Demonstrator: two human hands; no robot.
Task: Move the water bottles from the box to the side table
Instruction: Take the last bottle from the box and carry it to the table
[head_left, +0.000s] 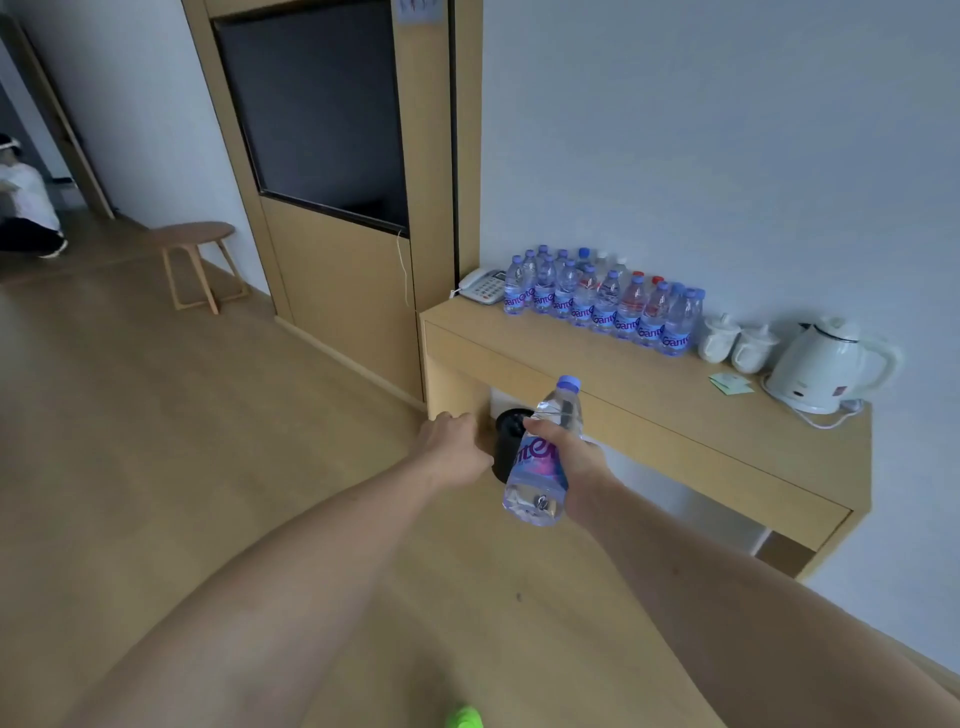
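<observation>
The right hand (566, 457) grips a water bottle (543, 457) round its labelled middle, fingers curled about it, the blue cap tilted up toward the worktop (613, 374). This bottle is in the air, in front of the worktop and below its front edge. The left hand (457, 447) reaches forward just left of the bottle with its back to the camera; its fingers are curled under and hidden, so I cannot tell whether they hold anything. A black bin (511, 441) stands on the floor under the worktop, between the two hands in this view. On the worktop, a cluster of bottles (602, 301) stands upright against the wall. A phone (480, 286) sits at the cluster's left, two white cups (737, 340) and a white kettle (826, 364) at its right. A stool (195, 260) stands well left of the worktop.
</observation>
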